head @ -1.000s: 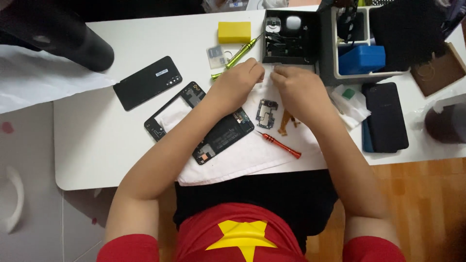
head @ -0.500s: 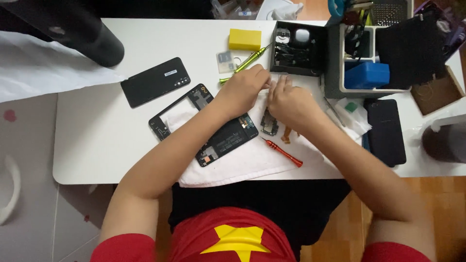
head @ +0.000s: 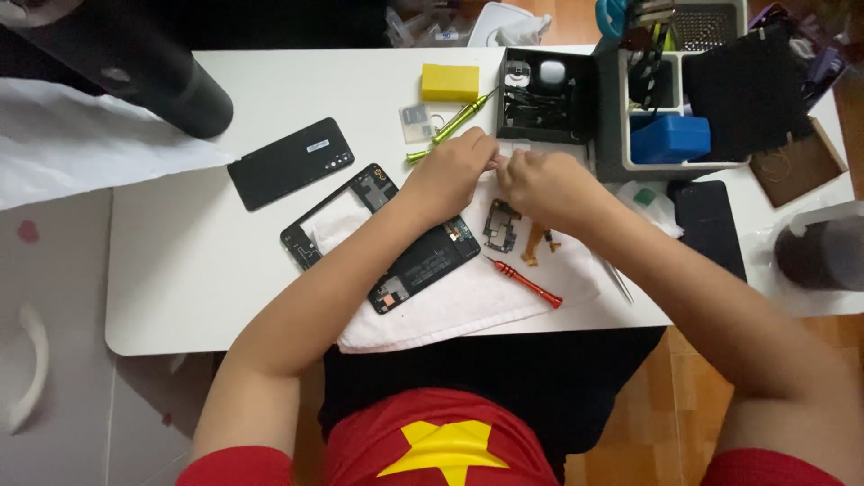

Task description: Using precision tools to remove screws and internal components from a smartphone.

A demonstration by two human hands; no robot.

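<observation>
**Clerk:** Items, left to right, please.

**Cataloguer:** White tabletop [head: 198,270], smooth, rounded corners. At far left, a dark matte cylinder [head: 135,76] lay over crumpled white sheeting [head: 81,144]. Next, a flat glossy black back cover [head: 290,163], rectangular, lying apart from the rest. Beside it, the opened phone frame [head: 382,238], black, with one empty cut-out and exposed parts, rested slantwise on a white towel [head: 468,301] of soft nap.

**Clerk:** And the hands?

**Cataloguer:** Left hand [head: 450,171] and right hand [head: 544,184] met above the towel's upper edge, fingers curled and pinched together on something too small to make out; what they gripped could not be told. The left forearm crossed over the frame and hid part of it.

**Clerk:** Around them?

**Cataloguer:** Behind the left hand, a green metal screwdriver [head: 450,123] and a yellow block [head: 450,82]. Just below the right hand, a small dark circuit board [head: 500,225] with an orange flex strip; near it a red-handled screwdriver [head: 526,283]. Further right, a black parts box [head: 544,94], a grey compartment tray [head: 621,108] holding a blue box [head: 670,138], then a flat black panel [head: 709,225].
</observation>
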